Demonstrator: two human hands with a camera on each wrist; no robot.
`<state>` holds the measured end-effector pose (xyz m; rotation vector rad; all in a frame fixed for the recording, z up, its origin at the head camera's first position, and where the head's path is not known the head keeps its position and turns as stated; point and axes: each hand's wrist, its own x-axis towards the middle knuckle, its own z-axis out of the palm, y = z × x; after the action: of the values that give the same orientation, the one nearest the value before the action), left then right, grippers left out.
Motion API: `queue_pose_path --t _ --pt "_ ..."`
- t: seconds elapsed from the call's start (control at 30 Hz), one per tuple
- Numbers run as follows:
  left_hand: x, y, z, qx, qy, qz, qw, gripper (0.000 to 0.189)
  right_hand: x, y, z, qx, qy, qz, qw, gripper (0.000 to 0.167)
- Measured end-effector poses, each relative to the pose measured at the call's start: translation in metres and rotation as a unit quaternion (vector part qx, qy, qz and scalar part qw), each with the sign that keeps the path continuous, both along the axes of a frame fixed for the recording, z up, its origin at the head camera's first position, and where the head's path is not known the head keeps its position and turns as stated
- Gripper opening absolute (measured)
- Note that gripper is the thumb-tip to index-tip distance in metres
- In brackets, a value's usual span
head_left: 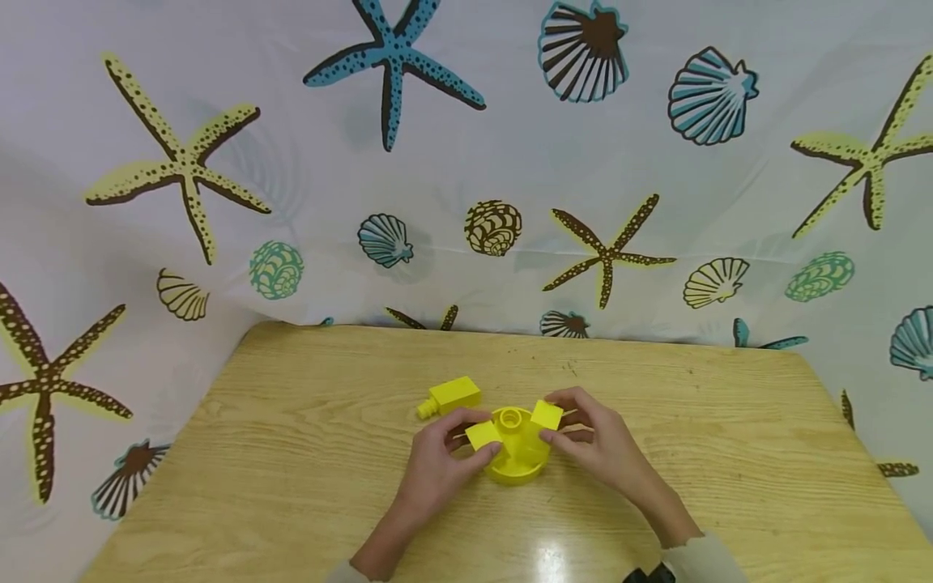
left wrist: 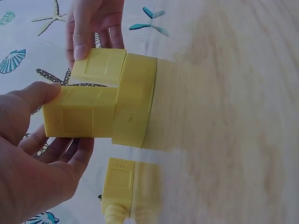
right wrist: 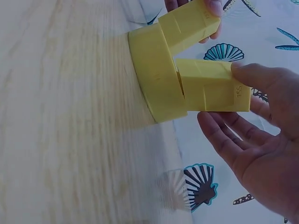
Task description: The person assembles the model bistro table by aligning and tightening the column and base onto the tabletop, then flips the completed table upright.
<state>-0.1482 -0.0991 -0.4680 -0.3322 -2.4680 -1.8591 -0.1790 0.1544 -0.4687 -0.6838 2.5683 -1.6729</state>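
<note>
A round yellow base [head_left: 517,476] with a raised ring socket lies on the table between my hands. My left hand [head_left: 437,465] grips the upper end of a yellow rectangular block [head_left: 484,436] between thumb and fingers; this block stands upright at the base's left side. Opposite it, my right hand [head_left: 605,441] pinches a second yellow block [head_left: 547,414], numbered 155 in the right wrist view, over the base's right side. A thin dark gap shows between this block and the base there. How the blocks' lower ends sit in the base is hidden.
Behind the left hand, a third yellow block [head_left: 455,394] with a threaded stub lies on its side on the wooden table [head_left: 306,453]. A white cloth [head_left: 452,170] printed with starfish and shells hangs along the table's back and sides.
</note>
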Motion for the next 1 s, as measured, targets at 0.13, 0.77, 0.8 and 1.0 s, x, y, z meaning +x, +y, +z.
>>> queue_pose_path --t 0.13,0.77,0.8,1.0 --pt "0.0 0.0 0.0 -0.001 0.0 0.004 1.0 0.035 0.003 0.002 0.0 0.011 0.007 0.001 0.9999 0.048" --pt "0.0 0.0 0.0 0.01 0.008 0.002 0.9999 0.034 0.016 0.016 -0.001 -0.022 0.029 0.005 0.9993 0.041" --pt "0.0 0.0 -0.001 0.011 0.009 0.002 0.9999 0.034 0.015 0.015 -0.002 -0.021 0.037 0.007 0.9991 0.043" --pt "0.0 0.0 -0.002 0.012 0.012 0.0 0.9999 0.034 0.014 0.01 -0.007 -0.01 0.073 0.055 0.9958 0.057"
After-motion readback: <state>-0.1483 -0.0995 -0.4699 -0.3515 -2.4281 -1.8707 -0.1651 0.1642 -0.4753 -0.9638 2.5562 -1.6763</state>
